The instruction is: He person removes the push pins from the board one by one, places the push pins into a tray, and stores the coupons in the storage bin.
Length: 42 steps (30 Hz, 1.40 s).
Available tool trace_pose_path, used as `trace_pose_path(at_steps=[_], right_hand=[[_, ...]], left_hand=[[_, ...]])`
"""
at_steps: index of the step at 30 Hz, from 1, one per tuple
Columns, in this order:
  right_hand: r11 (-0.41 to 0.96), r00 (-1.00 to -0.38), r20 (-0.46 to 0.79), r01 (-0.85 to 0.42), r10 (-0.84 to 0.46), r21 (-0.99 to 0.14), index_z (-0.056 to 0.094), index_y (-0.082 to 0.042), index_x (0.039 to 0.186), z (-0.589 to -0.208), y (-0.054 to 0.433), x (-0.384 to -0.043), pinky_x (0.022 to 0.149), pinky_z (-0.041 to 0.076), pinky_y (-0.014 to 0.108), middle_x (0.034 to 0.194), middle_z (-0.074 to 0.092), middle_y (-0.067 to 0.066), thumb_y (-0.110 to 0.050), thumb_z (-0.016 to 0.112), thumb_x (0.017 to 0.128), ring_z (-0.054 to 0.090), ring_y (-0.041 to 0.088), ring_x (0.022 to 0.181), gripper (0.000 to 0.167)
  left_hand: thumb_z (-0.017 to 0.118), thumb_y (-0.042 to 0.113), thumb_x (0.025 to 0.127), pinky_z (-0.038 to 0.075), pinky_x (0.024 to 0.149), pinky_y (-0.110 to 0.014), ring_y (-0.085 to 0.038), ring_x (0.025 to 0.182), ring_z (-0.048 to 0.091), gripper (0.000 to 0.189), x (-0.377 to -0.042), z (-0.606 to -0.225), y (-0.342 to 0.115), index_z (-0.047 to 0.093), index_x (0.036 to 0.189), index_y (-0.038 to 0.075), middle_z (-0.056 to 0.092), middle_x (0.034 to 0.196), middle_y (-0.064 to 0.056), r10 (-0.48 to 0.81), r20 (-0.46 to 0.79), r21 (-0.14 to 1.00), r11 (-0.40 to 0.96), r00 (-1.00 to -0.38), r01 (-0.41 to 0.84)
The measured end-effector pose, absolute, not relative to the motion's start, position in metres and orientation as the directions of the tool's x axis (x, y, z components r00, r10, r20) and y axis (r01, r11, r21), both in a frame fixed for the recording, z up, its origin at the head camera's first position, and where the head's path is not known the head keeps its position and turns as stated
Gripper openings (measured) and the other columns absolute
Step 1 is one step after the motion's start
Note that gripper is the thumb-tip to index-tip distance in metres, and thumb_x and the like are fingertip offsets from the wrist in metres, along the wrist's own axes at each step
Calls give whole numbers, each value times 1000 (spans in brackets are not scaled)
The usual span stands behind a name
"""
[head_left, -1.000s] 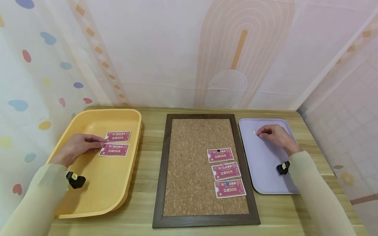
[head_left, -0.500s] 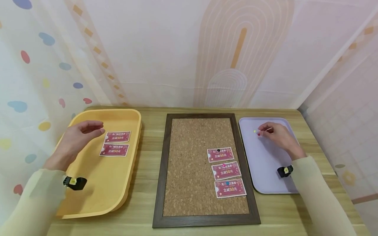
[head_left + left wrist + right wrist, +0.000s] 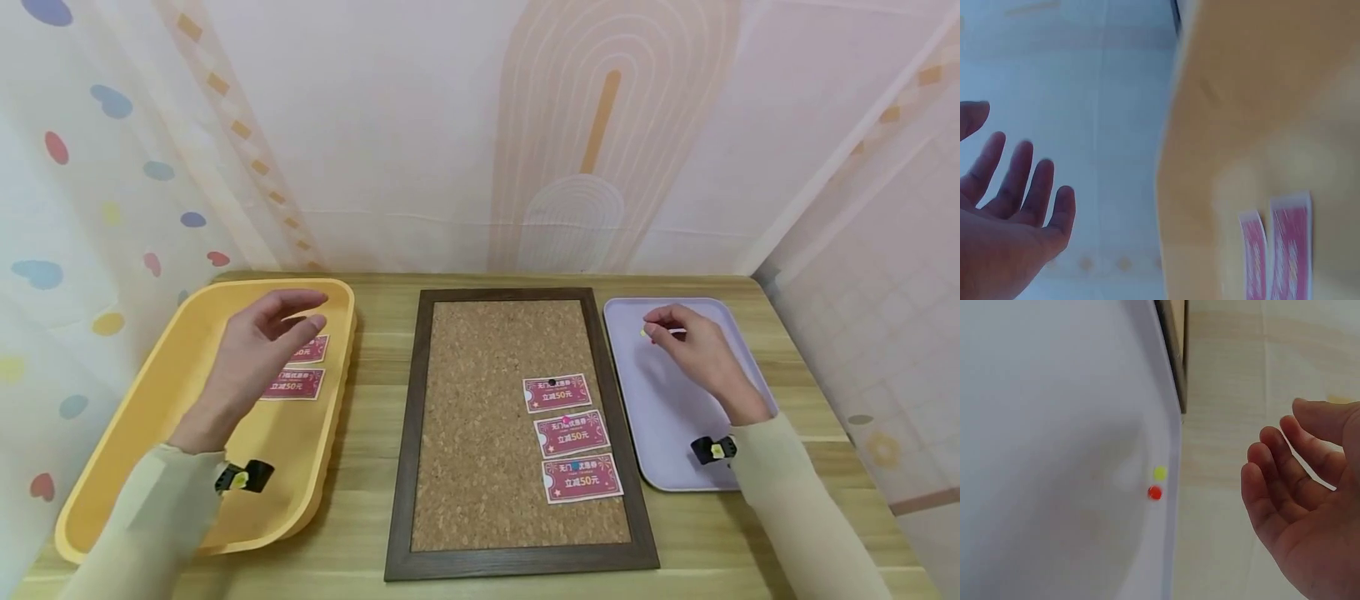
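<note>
My left hand (image 3: pixel 251 358) hovers over the yellow tray (image 3: pixel 120 467), thumb and fingers apart, holding nothing. Beneath it lie two pink-red paper coupons, an upper coupon (image 3: pixel 311 350) and a lower coupon (image 3: pixel 296 385), each partly covered by the hand in the head view. Over the far part of the lavender tray (image 3: pixel 667 442) is my right hand (image 3: pixel 697 354), its fingers loosely bent. The right wrist view shows a gap between thumb and fingers, with nothing in it. A yellow push pin (image 3: pixel 1159 472) and a red push pin (image 3: pixel 1155 493) lie side by side on that tray.
Between the trays, a cork board (image 3: pixel 487 417) with a dark frame lies on the wooden table (image 3: pixel 375 500). Three coupons run down its right side, with a black pin (image 3: pixel 552 382), a pink pin (image 3: pixel 567 420) and a blue pin (image 3: pixel 575 466). A patterned curtain (image 3: pixel 405 150) hangs behind.
My left hand has risen off the two coupons and moved right above them. The right hand stays over the lavender tray, shifting slightly; the red pin is now hidden in the head view.
</note>
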State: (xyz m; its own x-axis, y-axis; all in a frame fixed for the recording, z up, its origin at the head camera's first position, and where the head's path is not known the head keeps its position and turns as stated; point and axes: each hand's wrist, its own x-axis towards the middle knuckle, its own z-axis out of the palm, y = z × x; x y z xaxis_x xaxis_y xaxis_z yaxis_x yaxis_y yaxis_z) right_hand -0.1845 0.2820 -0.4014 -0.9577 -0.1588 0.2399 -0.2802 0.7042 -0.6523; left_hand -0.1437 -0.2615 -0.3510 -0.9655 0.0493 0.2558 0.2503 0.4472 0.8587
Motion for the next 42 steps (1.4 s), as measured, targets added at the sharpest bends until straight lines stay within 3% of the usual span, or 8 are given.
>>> trace_pose_path(at_steps=[5,9,17,26,31,36,42], right_hand=[[691,-947,272,-313,-173,-652,68,3,115,-397,272,-178,94,54,48,108,71,19,-11,64,103,66,31,100,19],[674,-935,292,-348,-201,-652,68,4,116,-395,263,-172,95,52,57,110,71,21,-10,64,103,67,34,101,19],[666,-907,335,-416,-256,-619,70,1,120,-396,249,-161,90,53,57,116,73,19,-10,65,103,68,36,104,21],[668,-904,281,-427,-321,-610,68,-1,129,-402,233,-152,97,49,57,130,69,17,-14,65,104,64,38,117,29],[666,-897,251,-440,-365,-603,67,1,130,-404,226,-152,102,46,59,132,68,18,-12,68,101,63,37,120,32],[646,-873,257,-481,-414,-593,68,3,127,-406,219,-153,93,52,53,129,68,18,-7,71,98,65,35,113,30],[651,-864,232,-492,-447,-577,70,2,124,-408,211,-155,80,53,43,121,69,16,-7,73,96,62,27,93,29]], left_hand=[[68,9,100,46,100,-18,-8,122,59,32,-141,-348,-231,66,132,3,64,134,-5,83,334,867,364,-939,341],[68,8,100,43,107,-24,-11,127,56,34,-138,-348,-210,65,133,4,62,139,-6,132,339,855,369,-931,364],[70,16,100,31,119,-49,-19,141,47,38,-132,-354,-173,65,137,13,58,148,1,199,312,828,423,-929,368],[71,20,98,33,117,-54,-27,143,47,39,-134,-372,-134,66,135,9,57,150,-5,316,370,744,462,-874,482],[69,23,99,35,115,-54,-27,142,48,39,-135,-379,-117,66,135,10,55,151,-5,354,316,743,484,-880,462],[68,23,99,34,116,-54,-27,143,45,38,-138,-385,-101,66,135,9,55,151,-5,368,255,753,504,-894,422],[70,20,99,31,118,-55,-29,144,42,39,-142,-394,-84,64,135,9,54,150,-7,380,231,754,513,-896,411]])
